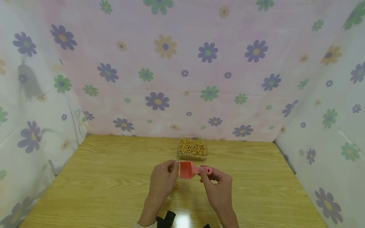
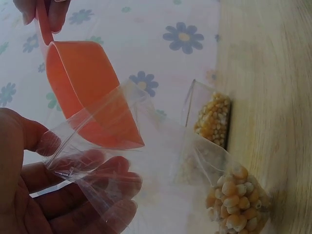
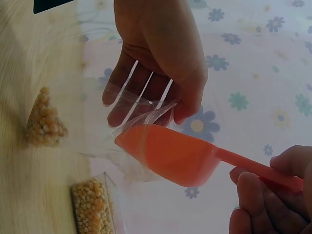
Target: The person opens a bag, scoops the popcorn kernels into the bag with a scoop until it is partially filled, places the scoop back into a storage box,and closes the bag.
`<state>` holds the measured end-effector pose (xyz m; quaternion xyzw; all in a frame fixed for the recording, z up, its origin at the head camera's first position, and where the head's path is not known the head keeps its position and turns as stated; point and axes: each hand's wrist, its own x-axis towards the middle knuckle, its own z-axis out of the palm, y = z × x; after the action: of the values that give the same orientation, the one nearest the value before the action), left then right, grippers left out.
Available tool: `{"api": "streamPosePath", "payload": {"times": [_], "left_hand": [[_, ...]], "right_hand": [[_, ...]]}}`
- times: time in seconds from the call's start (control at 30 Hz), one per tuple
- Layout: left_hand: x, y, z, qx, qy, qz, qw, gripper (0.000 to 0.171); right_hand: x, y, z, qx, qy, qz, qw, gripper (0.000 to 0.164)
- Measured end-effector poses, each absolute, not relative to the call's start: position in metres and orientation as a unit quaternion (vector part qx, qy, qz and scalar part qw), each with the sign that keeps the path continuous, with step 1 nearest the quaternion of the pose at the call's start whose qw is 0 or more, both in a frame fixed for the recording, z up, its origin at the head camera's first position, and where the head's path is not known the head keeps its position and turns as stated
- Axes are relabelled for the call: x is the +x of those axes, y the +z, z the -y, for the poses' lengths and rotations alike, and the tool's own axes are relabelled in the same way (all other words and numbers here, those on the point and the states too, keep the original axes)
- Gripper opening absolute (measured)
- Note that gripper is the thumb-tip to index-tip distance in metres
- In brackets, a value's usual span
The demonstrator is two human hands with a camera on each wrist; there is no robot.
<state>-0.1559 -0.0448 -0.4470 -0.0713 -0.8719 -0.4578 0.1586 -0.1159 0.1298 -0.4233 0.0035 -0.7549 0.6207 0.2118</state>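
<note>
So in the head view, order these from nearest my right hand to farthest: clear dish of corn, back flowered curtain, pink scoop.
1. Pink scoop, held in your right hand.
2. Clear dish of corn, ahead, near the table's far edge.
3. Back flowered curtain, behind the table.

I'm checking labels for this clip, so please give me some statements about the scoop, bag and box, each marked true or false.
1. The right grip holds the scoop by its handle. True.
2. The left grip holds the clear bag, which has corn in it. True.
3. The scoop is heaped with corn. False: no corn shows in it.
4. The box stands on the table. True.
5. The box is empty. False: it holds corn.
6. The box stands between the person and the scoop. False: it stands beyond the scoop, toward the flowered cloth.
</note>
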Motion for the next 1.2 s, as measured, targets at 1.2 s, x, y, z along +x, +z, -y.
{"api": "streamPosePath", "payload": {"times": [1.2], "left_hand": [[-0.158,-0.447,0.051,-0.054,-0.51,0.848,0.13,0.027]], "right_hand": [[-0.215,-0.446,-0.191,-0.033,0.636,0.726,0.258,0.024]]}}
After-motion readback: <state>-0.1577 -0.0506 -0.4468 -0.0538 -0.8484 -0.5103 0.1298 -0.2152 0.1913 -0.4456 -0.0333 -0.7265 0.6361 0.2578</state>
